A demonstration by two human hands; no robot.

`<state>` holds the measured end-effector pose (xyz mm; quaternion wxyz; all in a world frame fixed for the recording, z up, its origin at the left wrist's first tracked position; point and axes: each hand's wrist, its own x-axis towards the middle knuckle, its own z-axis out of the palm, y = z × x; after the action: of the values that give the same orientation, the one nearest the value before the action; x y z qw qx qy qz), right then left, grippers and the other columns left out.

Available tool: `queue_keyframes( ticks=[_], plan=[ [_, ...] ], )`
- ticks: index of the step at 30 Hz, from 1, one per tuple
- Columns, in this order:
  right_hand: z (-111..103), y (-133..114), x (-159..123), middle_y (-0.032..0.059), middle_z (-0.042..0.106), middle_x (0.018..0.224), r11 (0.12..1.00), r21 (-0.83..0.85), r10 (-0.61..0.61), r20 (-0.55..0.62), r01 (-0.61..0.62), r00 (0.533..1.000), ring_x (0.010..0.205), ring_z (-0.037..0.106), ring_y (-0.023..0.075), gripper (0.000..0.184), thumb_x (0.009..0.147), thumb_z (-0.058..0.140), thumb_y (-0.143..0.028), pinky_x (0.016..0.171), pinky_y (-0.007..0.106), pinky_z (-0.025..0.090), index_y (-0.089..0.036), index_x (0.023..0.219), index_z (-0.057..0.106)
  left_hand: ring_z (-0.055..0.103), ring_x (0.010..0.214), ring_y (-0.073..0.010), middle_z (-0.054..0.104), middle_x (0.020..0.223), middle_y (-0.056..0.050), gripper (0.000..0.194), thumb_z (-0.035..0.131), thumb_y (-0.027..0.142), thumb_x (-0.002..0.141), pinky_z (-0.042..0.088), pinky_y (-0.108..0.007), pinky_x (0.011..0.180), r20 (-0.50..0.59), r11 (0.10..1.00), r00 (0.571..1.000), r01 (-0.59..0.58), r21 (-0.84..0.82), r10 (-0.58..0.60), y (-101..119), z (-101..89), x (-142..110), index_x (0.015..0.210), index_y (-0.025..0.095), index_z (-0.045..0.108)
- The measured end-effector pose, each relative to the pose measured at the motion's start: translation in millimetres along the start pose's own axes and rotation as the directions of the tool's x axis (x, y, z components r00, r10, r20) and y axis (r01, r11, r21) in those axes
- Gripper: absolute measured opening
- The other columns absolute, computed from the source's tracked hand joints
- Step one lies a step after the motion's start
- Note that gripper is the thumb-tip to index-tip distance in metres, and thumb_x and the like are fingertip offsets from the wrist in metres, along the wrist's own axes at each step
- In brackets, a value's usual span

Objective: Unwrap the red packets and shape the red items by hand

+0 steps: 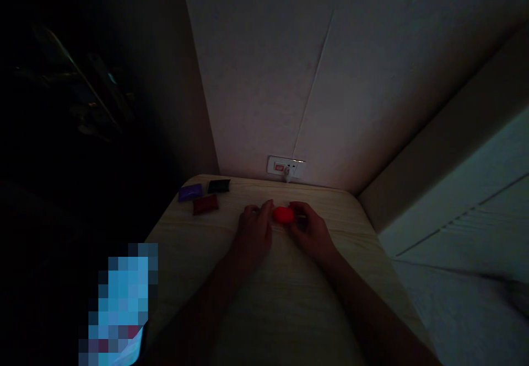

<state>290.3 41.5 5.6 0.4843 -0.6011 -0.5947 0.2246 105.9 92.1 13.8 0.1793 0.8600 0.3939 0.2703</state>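
Note:
A bright red rounded lump [283, 215] lies between my two hands, low over the wooden tabletop. At its left end is my left hand [257, 227], with bent fingers and the thumb side against the lump. My right hand [309, 228] pinches the right end between curled fingers and thumb. The dim light hides the exact fingertip contacts and what the lump is made of. Left of my hands lie three small flat packets: a dark red one [205, 204], a purple one [190, 192] and a black one [219, 186].
Behind the pale wooden table [289, 300] a wall socket [286, 167] holds a white plug. At the lower left glows a blurred screen [124, 300]. A pale panelled surface [463, 211] stands to the right. The left side is very dark, with a door handle [61, 74].

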Motion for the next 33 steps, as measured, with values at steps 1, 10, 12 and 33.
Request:
queue_keyframes(
  ticks=[1, 10, 12, 33],
  plan=[
    [0, 1, 0, 0.0124, 0.071, 0.121, 1.000, -0.001, -0.005, 0.008, 0.005, 1.000, 0.102, 0.072, 0.0240, 0.042, 0.085, 0.069, -0.023, 0.090, 0.039, 0.060, -0.020, 0.125, 0.059, 0.052, 0.121, -0.0276, 0.066, 0.135, -0.010, 0.056, 0.043, 0.007, 0.094, 0.041, -0.043, 0.107, 0.013, 1.000, 1.000, -0.007, 0.012, 0.007, -1, 1.6, 0, 0.149, 0.017, 0.041],
    [0, -2, 0, 0.0152, 0.073, 0.118, 0.992, -0.127, -0.011, 0.086, 0.021, 0.996, 0.102, 0.072, 0.0283, 0.050, 0.087, 0.070, -0.033, 0.090, 0.044, 0.058, -0.018, 0.133, 0.057, 0.049, 0.122, -0.0336, 0.070, 0.129, -0.013, 0.046, 0.040, 0.019, 0.103, 0.040, -0.050, 0.103, 0.021, 0.991, 0.998, 0.060, 0.123, -0.063, -3, 7.7, 3, 0.148, 0.013, 0.047],
    [0, -3, 0, 0.0165, 0.072, 0.119, 0.983, -0.180, -0.016, 0.087, 0.032, 0.996, 0.104, 0.070, 0.0308, 0.052, 0.086, 0.070, -0.033, 0.092, 0.047, 0.057, -0.017, 0.134, 0.057, 0.049, 0.122, -0.0342, 0.071, 0.128, -0.013, 0.045, 0.042, 0.021, 0.103, 0.040, -0.050, 0.103, 0.026, 0.989, 0.997, 0.063, 0.136, -0.067, -2, 5.8, 4, 0.147, 0.014, 0.049],
    [0, -2, -1, 0.0135, 0.070, 0.116, 0.993, 0.113, 0.060, -0.141, -0.044, 0.988, 0.096, 0.070, 0.0256, 0.052, 0.081, 0.079, -0.043, 0.087, 0.043, 0.060, -0.020, 0.123, 0.059, 0.053, 0.124, -0.0309, 0.063, 0.135, -0.014, 0.043, 0.054, 0.017, 0.093, 0.043, -0.047, 0.108, -0.156, 0.985, 0.982, 0.129, 0.117, -0.110, 3, -13.1, 3, 0.136, 0.013, 0.057]
  ],
)
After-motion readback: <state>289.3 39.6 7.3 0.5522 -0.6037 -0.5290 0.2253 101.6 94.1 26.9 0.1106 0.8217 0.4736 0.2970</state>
